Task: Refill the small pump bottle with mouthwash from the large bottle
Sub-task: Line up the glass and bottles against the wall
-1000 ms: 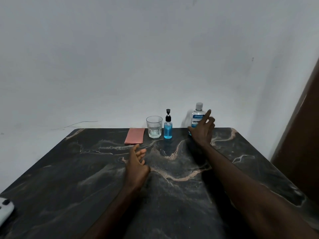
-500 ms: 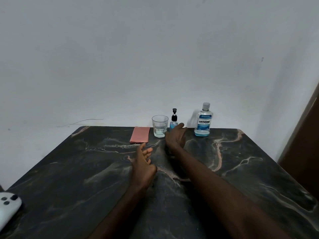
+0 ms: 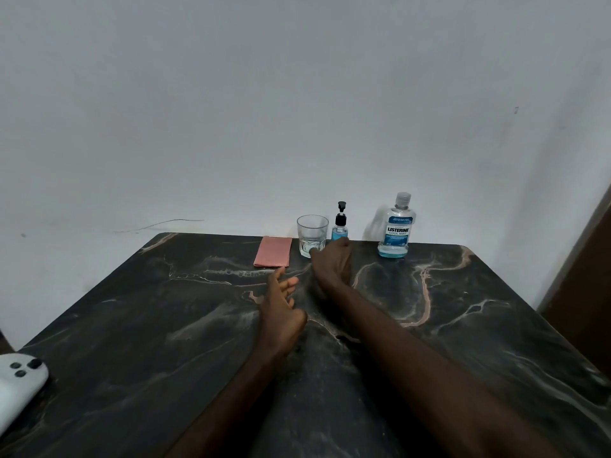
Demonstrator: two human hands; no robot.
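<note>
The small pump bottle, with a black pump and blue liquid, stands at the table's far edge. My right hand reaches up to it and hides its lower part; whether the fingers grip it is not visible. The large mouthwash bottle, capped, clear, with a little blue liquid at its bottom, stands upright to the right, apart from the hand. My left hand rests edge-on on the table's middle, fingers apart and empty.
A clear drinking glass stands just left of the pump bottle, touching distance from my right fingers. A folded pink cloth lies left of the glass. A white controller sits at the dark marble table's near left corner.
My right hand left the large bottle and swung left to the pump bottle. It stays there now. The left hand has barely moved.
</note>
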